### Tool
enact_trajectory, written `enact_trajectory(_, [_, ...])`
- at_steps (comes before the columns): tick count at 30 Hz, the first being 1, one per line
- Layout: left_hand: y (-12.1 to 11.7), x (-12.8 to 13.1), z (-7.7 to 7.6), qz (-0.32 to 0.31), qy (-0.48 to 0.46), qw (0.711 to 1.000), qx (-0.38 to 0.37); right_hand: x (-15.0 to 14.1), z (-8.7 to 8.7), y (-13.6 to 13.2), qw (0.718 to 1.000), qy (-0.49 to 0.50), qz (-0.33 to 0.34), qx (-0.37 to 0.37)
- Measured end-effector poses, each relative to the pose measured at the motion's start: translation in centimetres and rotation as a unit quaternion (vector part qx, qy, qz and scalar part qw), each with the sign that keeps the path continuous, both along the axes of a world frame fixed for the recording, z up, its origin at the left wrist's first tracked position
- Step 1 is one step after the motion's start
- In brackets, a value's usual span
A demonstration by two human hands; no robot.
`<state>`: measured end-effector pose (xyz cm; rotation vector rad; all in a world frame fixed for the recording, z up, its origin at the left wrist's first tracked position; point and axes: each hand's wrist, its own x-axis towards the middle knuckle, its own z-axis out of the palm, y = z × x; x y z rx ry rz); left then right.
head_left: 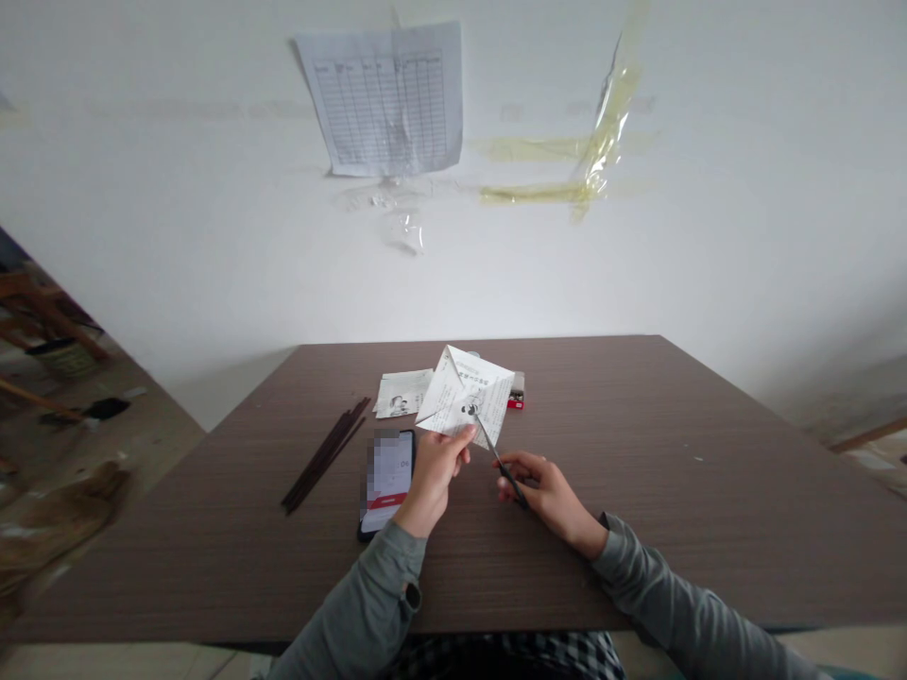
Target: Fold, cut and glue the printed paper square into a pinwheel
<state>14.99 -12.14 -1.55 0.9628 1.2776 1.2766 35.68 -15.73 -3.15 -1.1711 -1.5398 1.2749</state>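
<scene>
My left hand (434,474) pinches the lower edge of a square sheet of printed paper (443,401), held tilted above the table. Slits or fold lines run inward from its corners, and a small dark picture sits near its middle. In my right hand (544,489) is a pair of scissors (504,472) with dark handles. The slim blades point up and left, their tip at the dark picture near the sheet's middle. Whether the blades are parted is too small to tell.
On the brown table (673,444), left of the sheet, lie more printed papers (401,395), several dark thin sticks (326,455) and a phone (386,486) with its screen lit. A small red box (517,389) is partly hidden behind the sheet. A white wall (567,283) stands behind.
</scene>
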Motion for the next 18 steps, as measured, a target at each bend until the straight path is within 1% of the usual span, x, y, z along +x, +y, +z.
enact_trajectory(10, [-0.12, 0.12, 0.00, -0.009, -0.009, 1.000, 0.001, -0.18, 0.42, -0.16, 1.000, -0.007, -0.007, -0.013])
enact_trajectory(18, [-0.25, 0.13, 0.13, -0.009, -0.010, 1.000, 0.002, -0.05, -0.25, 0.03, 1.000, -0.003, -0.003, -0.002])
